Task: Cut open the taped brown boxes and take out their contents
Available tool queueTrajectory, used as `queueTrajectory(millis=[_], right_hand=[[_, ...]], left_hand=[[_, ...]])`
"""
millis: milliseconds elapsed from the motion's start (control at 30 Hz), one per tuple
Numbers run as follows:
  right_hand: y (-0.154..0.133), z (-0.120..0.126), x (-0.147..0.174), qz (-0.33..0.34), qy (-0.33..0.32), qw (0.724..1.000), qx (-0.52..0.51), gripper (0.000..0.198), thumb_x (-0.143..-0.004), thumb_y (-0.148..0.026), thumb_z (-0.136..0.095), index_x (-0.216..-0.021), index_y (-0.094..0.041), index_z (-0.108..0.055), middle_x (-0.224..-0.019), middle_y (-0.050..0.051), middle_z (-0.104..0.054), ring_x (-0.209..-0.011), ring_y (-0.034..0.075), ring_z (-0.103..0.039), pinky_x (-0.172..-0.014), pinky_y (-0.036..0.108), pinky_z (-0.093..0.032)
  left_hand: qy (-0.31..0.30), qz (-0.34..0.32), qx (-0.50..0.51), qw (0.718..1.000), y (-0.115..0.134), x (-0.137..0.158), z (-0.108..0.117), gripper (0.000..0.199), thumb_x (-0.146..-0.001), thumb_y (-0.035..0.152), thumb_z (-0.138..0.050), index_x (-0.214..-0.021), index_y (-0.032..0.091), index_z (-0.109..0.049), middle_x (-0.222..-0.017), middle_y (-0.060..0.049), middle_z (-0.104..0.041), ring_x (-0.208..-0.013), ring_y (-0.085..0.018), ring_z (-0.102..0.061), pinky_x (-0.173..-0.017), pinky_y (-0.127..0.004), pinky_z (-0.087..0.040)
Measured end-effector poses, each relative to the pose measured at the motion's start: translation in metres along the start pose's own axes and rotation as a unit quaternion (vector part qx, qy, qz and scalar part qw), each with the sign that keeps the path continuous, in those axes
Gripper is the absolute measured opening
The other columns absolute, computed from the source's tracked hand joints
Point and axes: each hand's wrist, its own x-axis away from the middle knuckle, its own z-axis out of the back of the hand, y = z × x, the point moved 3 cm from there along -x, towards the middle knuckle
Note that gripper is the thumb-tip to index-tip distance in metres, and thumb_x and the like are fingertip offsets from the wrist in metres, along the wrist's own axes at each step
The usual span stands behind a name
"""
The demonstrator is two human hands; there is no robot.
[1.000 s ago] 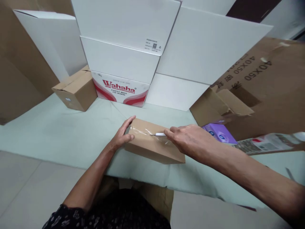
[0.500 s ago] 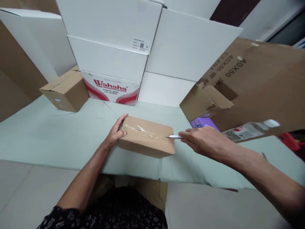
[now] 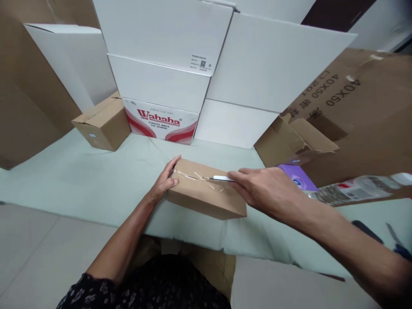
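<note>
A small brown cardboard box (image 3: 206,198) lies on the green cloth in front of me, with clear tape (image 3: 189,175) along its top seam. My left hand (image 3: 165,182) grips the left end of the box, its thumb on the top and its fingers round the far side. In my right hand (image 3: 262,185) is a slim white utility knife (image 3: 222,178), pinched between thumb and fingers. The knife lies low over the taped seam, its blade end pointing left near the middle of the box. Whether the blade is inside the seam I cannot tell.
Behind stand a white Wahaha carton (image 3: 161,122) and tall white panels (image 3: 247,60). Another brown box (image 3: 103,124) sits at the left. To the right are a purple box (image 3: 298,177), a plastic bottle (image 3: 357,189), an open carton (image 3: 283,137) and scissors (image 3: 399,242).
My right hand has moved the knife left along the taped seam, from the right end toward the middle of the box. My left hand keeps its grip; the whole view has shifted slightly.
</note>
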Motion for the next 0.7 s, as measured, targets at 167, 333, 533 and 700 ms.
queueTrajectory(millis=[167,333,533,700], right_hand=[[-0.018,-0.015,-0.019,0.035,-0.017,0.999,0.036,0.024,-0.099,-0.016,-0.045,-0.101,-0.018,-0.069,-0.079,0.006,-0.07,-0.055,0.014,-0.052,-0.052,0.032,-0.017],[-0.015,-0.015,-0.013,0.052,-0.032,0.997,0.045,0.022,-0.091,-0.008,-0.048,-0.097,-0.017,-0.068,-0.076,0.005,-0.069,-0.055,0.015,-0.054,-0.051,0.032,-0.018],[-0.005,-0.011,-0.005,0.034,-0.091,0.994,0.057,0.034,-0.083,0.003,-0.049,-0.1,-0.017,-0.07,-0.078,0.006,-0.071,-0.057,0.016,-0.056,-0.053,0.032,-0.02],[0.02,-0.027,0.018,0.01,-0.065,0.997,0.049,0.026,-0.09,-0.006,-0.051,-0.097,-0.019,-0.073,-0.071,0.005,-0.07,-0.051,0.014,-0.05,-0.051,0.032,-0.016]], left_hand=[[0.004,0.004,-0.003,1.0,-0.003,-0.001,0.0,0.094,-0.073,0.056,-0.069,-0.158,0.025,-0.042,-0.162,-0.009,-0.043,-0.146,-0.042,-0.041,-0.122,-0.054,-0.029],[-0.001,0.009,0.011,1.0,-0.003,0.0,0.001,0.093,-0.072,0.053,-0.069,-0.157,0.026,-0.041,-0.159,-0.009,-0.048,-0.143,-0.043,-0.043,-0.118,-0.054,-0.035],[0.0,0.015,0.011,1.0,0.0,-0.001,0.001,0.09,-0.071,0.045,-0.068,-0.156,0.026,-0.043,-0.151,-0.009,-0.054,-0.138,-0.04,-0.048,-0.116,-0.052,-0.037],[0.001,0.018,0.01,1.0,0.002,-0.001,0.0,0.09,-0.07,0.042,-0.065,-0.155,0.024,-0.042,-0.151,-0.009,-0.054,-0.136,-0.039,-0.05,-0.114,-0.05,-0.038]])
